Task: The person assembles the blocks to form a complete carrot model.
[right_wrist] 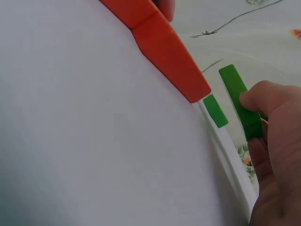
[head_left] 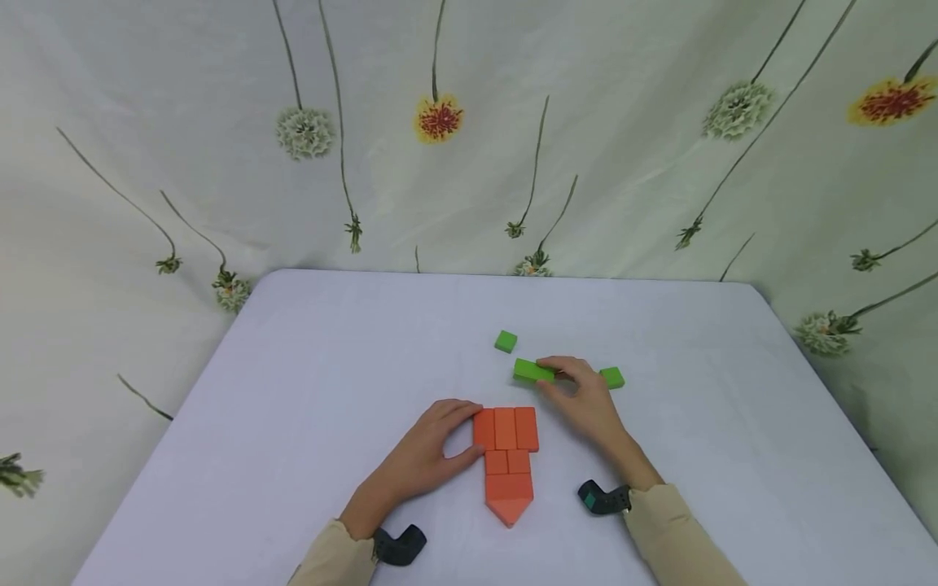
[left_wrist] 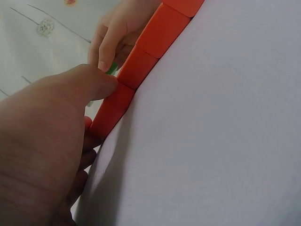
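Note:
Several orange blocks [head_left: 509, 487] lie flat and close together on the table, ending in a point toward the near side. My left hand [head_left: 432, 456] holds the left end of their far row, thumb at the near corner and fingertips at the far corner of an orange block [head_left: 484, 427]. Beyond that row, my right hand [head_left: 584, 399] pinches a long green block [head_left: 531, 371] between thumb and fingers. In the right wrist view this green block [right_wrist: 233, 89] is tilted and raised above the tabletop. A small green block [head_left: 506, 341] lies just past it.
Another green block [head_left: 612, 378] lies right of my right hand, partly hidden behind it. The white table [head_left: 352, 342] ends at a hanging cloth [head_left: 623, 163] printed with flowers. Dark wrist devices [head_left: 400, 545] stick out from both cuffs.

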Demonstrator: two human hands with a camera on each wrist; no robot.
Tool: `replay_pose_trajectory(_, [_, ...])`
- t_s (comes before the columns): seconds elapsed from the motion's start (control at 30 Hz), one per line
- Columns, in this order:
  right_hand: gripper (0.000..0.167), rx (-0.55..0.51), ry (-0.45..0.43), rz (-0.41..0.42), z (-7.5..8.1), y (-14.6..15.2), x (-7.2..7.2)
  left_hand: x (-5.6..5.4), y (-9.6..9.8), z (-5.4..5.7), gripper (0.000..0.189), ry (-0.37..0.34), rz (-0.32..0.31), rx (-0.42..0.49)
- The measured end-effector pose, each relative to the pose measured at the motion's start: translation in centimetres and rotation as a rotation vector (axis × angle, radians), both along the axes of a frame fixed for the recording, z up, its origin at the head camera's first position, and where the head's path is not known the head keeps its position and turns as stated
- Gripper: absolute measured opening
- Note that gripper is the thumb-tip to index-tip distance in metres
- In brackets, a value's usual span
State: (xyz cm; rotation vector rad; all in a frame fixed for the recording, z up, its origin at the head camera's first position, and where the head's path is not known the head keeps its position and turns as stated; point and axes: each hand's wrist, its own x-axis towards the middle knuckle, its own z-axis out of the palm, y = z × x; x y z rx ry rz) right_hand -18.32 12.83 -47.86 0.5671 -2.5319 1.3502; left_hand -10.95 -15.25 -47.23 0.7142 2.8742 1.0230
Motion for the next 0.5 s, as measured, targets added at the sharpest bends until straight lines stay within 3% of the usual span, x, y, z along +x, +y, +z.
replay_pose_trajectory(0.5, [0.028, 0.043, -0.027, 0.131, 0.3, -2.4, 1.2, 0.0, -0.1, -0.1, 0.059, -0.002, -0.002, -0.004])
